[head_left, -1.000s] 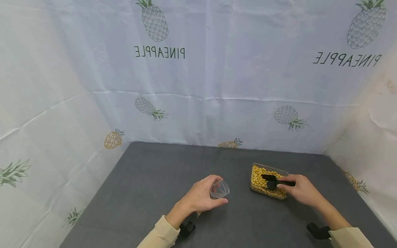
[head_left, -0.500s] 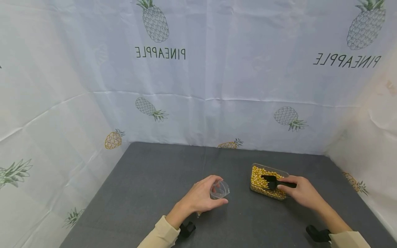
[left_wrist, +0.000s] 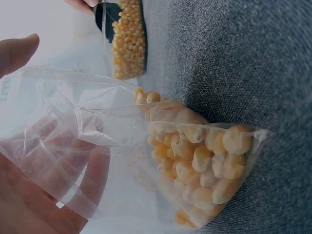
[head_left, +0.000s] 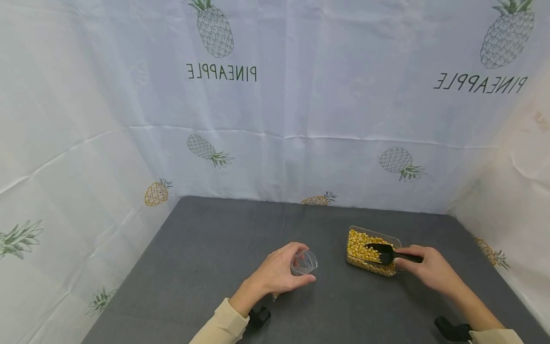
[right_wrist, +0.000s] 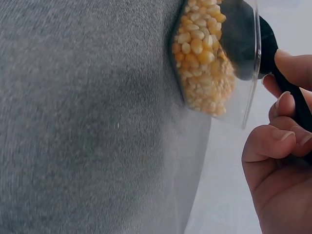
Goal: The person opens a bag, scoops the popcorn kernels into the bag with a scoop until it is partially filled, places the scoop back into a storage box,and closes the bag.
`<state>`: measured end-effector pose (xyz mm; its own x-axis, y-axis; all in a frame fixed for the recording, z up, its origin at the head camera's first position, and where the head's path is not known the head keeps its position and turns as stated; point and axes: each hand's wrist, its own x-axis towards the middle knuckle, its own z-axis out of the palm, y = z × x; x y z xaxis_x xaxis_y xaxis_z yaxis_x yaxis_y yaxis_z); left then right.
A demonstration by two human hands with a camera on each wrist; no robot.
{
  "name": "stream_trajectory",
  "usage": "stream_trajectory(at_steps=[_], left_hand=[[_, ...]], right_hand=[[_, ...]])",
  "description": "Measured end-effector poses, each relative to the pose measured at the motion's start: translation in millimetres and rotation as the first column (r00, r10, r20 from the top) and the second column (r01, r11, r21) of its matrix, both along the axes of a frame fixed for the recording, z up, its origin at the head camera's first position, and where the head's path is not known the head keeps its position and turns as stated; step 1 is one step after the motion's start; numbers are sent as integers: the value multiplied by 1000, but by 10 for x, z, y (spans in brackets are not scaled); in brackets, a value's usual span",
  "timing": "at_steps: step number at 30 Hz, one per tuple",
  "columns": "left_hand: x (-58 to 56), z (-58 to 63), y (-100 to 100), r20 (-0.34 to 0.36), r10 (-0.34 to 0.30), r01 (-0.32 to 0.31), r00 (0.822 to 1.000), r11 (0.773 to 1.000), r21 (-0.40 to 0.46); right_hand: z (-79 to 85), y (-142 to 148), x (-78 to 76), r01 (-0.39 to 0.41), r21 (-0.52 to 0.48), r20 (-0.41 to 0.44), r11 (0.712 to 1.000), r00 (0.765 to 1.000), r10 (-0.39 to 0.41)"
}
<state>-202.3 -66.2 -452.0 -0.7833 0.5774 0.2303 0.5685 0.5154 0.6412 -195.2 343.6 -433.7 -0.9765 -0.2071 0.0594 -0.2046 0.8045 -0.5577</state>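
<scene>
My left hand [head_left: 279,272] holds a clear plastic bag [left_wrist: 92,122] with its mouth spread between thumb and fingers. Corn kernels [left_wrist: 195,165] fill the bag's lower corner, close against the table in the left wrist view. On the right, my right hand [head_left: 431,270] grips a black scoop [head_left: 386,254] by its handle, thumb on one side and fingers curled on the other. The scoop's blade lies within a clear rectangular container [right_wrist: 239,107] over yellow corn kernels [head_left: 358,246]. The container's wall partly blurs the blade in the right wrist view.
A dark grey cloth-like table top [head_left: 223,239] lies under everything. White curtains [head_left: 301,105] with pineapple prints enclose the back and both sides. Black wrist mounts [head_left: 259,318] sit at both wrists, just above the table.
My right hand has drawn the scoop slightly to the right and towards me, its blade still within the container. The left hand and the bag look unmoved.
</scene>
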Motion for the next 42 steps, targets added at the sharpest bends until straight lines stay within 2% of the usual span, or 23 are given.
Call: stream_trajectory(at_steps=[12, 18, 24, 27, 31, 35, 42], left_hand=[[1, 11, -8, -11, 0, 0, 1000, 1000, -1], [1, 11, -10, -15, 1, -1, 1000, 1000, -1], [-1, 7, -11, -15, 3, -3, 1000, 1000, 0], [1, 6, -12, -14, 3, -3, 1000, 1000, 0], [8, 3, -11, -14, 4, -4, 1000, 1000, -3], [12, -2, -8, -16, 6, -6, 1000, 1000, -3], [12, -1, -6, -17, 7, -7, 1000, 1000, -2]], right_hand=[[-37, 143, 67, 23, -26, 5, 999, 1000, -23], [-83, 179, 98, 79, -77, 73, 994, 995, -73], [-120, 180, 114, 165, -232, 210, 959, 971, -116], [-143, 172, 117, 186, -288, 237, 939, 964, -119], [-165, 155, 108, 216, -314, 267, 925, 955, -133], [-173, 126, 104, 221, -326, 277, 919, 952, -130], [-126, 18, 107, 200, -357, 237, 912, 964, -118]])
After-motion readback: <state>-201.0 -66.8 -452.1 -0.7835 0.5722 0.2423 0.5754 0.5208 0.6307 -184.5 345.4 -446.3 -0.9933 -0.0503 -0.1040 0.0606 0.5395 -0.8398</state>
